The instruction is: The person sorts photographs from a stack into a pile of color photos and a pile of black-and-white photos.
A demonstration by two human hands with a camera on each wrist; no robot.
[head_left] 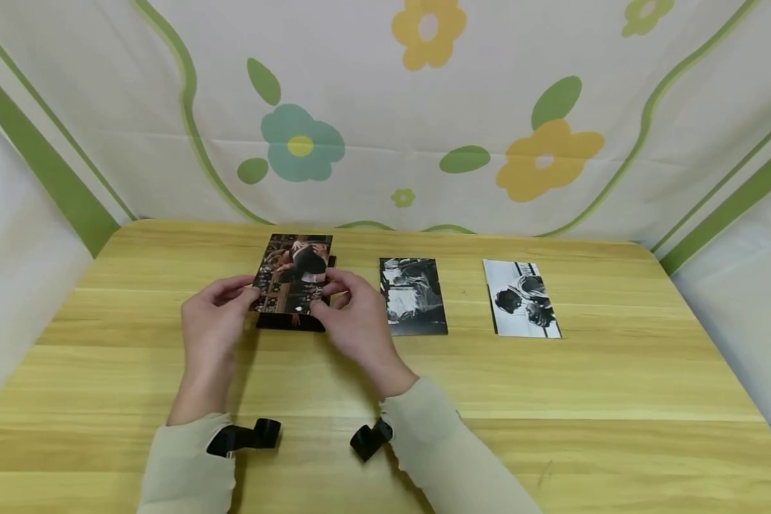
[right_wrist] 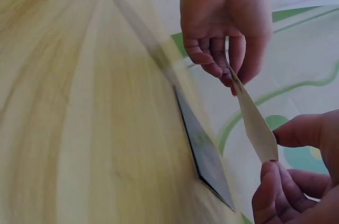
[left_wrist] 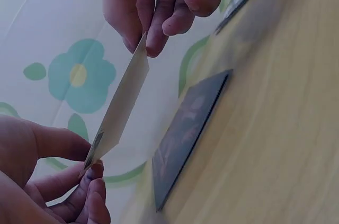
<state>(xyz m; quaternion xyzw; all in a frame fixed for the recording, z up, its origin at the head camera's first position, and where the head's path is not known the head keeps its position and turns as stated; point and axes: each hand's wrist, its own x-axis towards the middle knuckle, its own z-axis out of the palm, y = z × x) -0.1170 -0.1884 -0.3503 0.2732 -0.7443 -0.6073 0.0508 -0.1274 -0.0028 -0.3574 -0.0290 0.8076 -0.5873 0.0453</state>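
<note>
Both hands hold one dark colour photo card by its opposite side edges, raised off the table. My left hand pinches its left edge between thumb and fingers. On the right edge, my right hand pinches it the same way. The card's plain pale back shows in the left wrist view, and its back shows in the right wrist view too. Beneath it lies a dark stack of cards, mostly covered in the head view; in the left wrist view the stack lies flat.
Right of the hands, a black-and-white photo card lies on the wooden table. Farther right is a lighter black-and-white photo card. Black straps hang from the sleeves. A flower-patterned curtain stands behind the table.
</note>
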